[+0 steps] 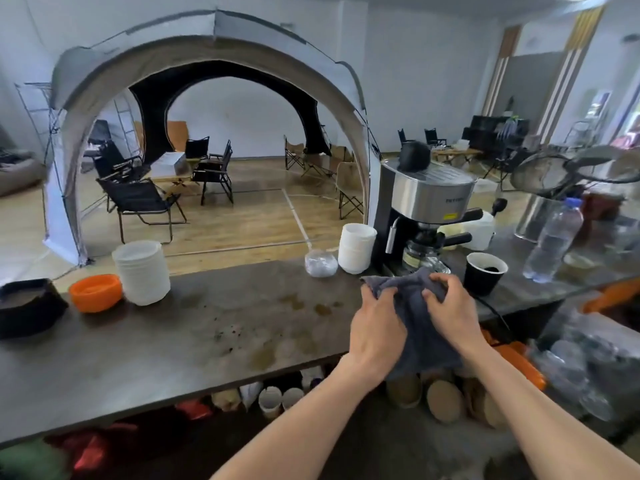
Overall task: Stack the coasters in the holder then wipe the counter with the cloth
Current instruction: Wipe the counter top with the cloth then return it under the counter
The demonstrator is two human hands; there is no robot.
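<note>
A dark grey-blue cloth (417, 317) hangs in the air over the front edge of the brown counter (194, 327). My left hand (375, 329) grips its left top corner and my right hand (450, 310) grips its right top part. Both hands are in front of the coffee machine. The counter top shows brown stains and crumbs to the left of the cloth. A black square holder (26, 306) with a brownish disc inside sits at the far left of the counter.
An orange bowl (95, 292) and a stack of white lids (142, 271) stand at the left. A coffee machine (426, 216), white cup stack (356, 247), black paper cup (485, 277) and water bottle (554, 240) crowd the right. Cups lie on a shelf below.
</note>
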